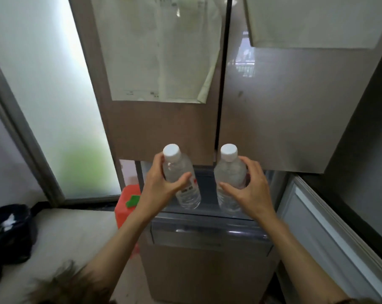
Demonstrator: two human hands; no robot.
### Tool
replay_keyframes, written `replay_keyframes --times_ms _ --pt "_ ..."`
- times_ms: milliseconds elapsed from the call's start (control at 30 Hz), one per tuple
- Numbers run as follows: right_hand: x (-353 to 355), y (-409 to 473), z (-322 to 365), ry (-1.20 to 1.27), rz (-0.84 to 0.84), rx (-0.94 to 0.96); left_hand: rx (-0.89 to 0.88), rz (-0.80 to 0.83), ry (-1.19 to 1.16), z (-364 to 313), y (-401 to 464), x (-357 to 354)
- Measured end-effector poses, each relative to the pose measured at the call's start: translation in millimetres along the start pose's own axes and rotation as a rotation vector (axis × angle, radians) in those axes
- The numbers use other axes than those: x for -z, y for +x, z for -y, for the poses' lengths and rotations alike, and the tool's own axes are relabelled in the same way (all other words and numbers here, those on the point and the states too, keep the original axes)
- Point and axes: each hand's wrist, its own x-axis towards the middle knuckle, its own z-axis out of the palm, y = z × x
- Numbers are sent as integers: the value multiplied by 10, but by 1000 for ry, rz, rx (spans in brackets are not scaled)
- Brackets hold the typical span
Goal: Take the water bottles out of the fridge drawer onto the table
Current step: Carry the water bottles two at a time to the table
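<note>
Landmark: drawer (209,235), pulled out from the fridge (163,128) front, below the two upper doors
Left hand (161,189): fingers and thumb curled round the left bottle (181,178), gripping the upper body just under the shoulder; a mid-high hold keeps the weight hanging below the grip and the bottle near upright
Right hand (251,189): fingers and thumb wrapped round the right bottle (229,176) from its outer side, thumb across the near face; same high hold, same reason
Left bottle: above the drawer, left half, cap up, base tilted slightly toward the drawer centre; label faces the camera
Right bottle: above the drawer, right half, cap up, close to vertical; the two bottles are apart, not touching
Contact with drawer: cannot tell whether the bases are clear of the drawer floor
Step in hand: judged as lifting both bottles out together, one per hand, to halve the trips
Table: not in view
Beside drawer: orange container (127,205) to its left on the floor
Drawer state: open, to be shut later if required
</note>
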Motion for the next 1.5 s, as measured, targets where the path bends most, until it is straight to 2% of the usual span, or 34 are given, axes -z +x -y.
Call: replay_keyframes --times_ms 167,333,500,700,933,1200,1333,1500 --pt "-236 -301 787 151 50 58 28 -244 -6 -400 -583 790" --pt "-875 -795 1533 286 276 135 151 -421 69 -488 -1466 1715" --pt "-1826 -1284 2266 375 551 232 289 -636 257 -449 -2341 2733" --pt "-2973 -1767 3339 577 795 355 411 -845 500 -405 -3101 3932" --pt "-4181 -2245 4565 633 1062 577 606 -1008 605 -298 -3838 5089" --pt "-5165 -3027 5744 650 1300 669 770 -1200 590 -166 -4700 6149" --pt "-5732 -3554 6236 569 1344 733 840 -1251 555 34 -5194 6811" --pt "-6500 -4301 6920 469 1374 737 890 -1208 504 316 -5830 7828"
